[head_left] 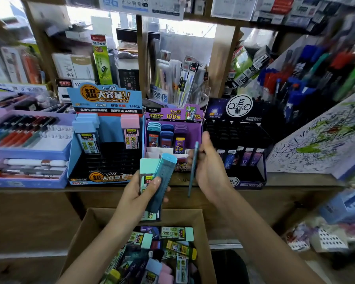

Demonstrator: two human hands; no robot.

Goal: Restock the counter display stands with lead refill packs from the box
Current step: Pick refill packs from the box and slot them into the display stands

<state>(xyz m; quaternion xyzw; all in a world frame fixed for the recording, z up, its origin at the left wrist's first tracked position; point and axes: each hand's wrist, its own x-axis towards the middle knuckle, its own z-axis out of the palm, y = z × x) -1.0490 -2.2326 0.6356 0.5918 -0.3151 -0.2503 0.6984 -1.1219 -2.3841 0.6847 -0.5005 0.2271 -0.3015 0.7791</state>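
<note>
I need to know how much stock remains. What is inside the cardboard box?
The cardboard box holds a loose heap of lead refill packs with teal, yellow, blue and pink caps. The left forearm covers part of the heap, and lower layers are hidden.

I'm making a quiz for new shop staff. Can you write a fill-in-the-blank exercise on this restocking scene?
1. The left hand grips ___ packs.
2. The right hand holds a slim pack; more lie in the ___ box.
3. The blue stand's right-hand pack has a ___ cap.
4. The middle stand, between it and the black stand, is ___.
Missing words: two; cardboard; pink; purple.
</note>
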